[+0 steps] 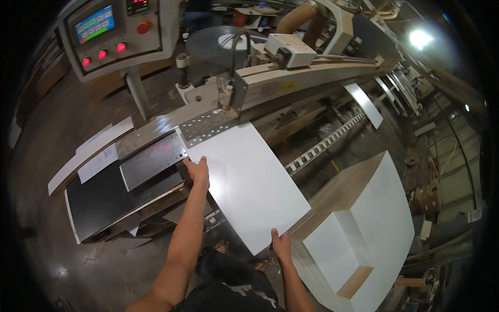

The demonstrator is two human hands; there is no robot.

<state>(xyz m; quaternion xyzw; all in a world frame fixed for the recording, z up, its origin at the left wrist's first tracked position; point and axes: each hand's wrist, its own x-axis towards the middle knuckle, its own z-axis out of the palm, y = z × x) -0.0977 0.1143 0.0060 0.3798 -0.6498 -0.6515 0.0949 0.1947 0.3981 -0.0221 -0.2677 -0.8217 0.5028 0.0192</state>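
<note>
A white rectangular panel (252,179) lies flat with its far end in the edge-banding machine (306,78), beside a perforated metal plate (210,127). At the panel's left edge is my left hand (197,170), closed on the edge close to the far left corner; part of its fingers is hidden. My right hand (281,243) grips the near edge by the right side, thumb on top and fingers underneath. Left of the panel sits a metal infeed plate (153,162) on a black-topped table (99,200).
A tall stack of white panels (384,213) with brown edges stands close on the right. A control box (117,34) with a screen and red buttons rises at the far left. Beyond, a roller track (327,143) runs along the machine, and another white panel (364,105) sits farther down.
</note>
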